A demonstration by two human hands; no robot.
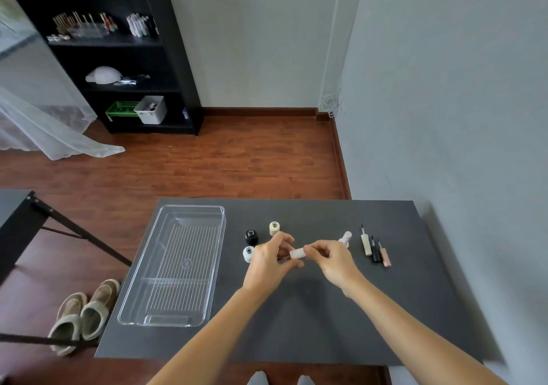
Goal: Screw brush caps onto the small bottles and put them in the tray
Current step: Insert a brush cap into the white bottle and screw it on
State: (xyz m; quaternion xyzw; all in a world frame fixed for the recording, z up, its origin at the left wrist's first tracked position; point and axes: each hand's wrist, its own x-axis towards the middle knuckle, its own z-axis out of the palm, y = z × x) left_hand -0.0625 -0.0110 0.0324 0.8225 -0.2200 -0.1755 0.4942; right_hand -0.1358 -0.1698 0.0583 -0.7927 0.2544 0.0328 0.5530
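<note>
My left hand [271, 261] and my right hand [333, 258] meet above the middle of the dark table [296, 325]. Between them is a white brush cap [297, 252], pinched by my right fingers; my left hand closes around a small bottle that its fingers hide. Three open bottles stand just left of my hands: a black bottle [251, 236], a cream bottle [274, 228] and a white bottle [248, 253]. A clear bottle [345, 238] lies behind my right hand. Three loose brush caps, a cream cap [366, 244], a black cap [375, 252] and a pink cap [385, 256], lie at the right.
A clear plastic tray [142, 295] with a ribbed floor lies on the table's left part and holds nothing. A wall runs close along the table's right side. Slippers [84, 315] sit on the wooden floor to the left, by another table's black leg [80, 233].
</note>
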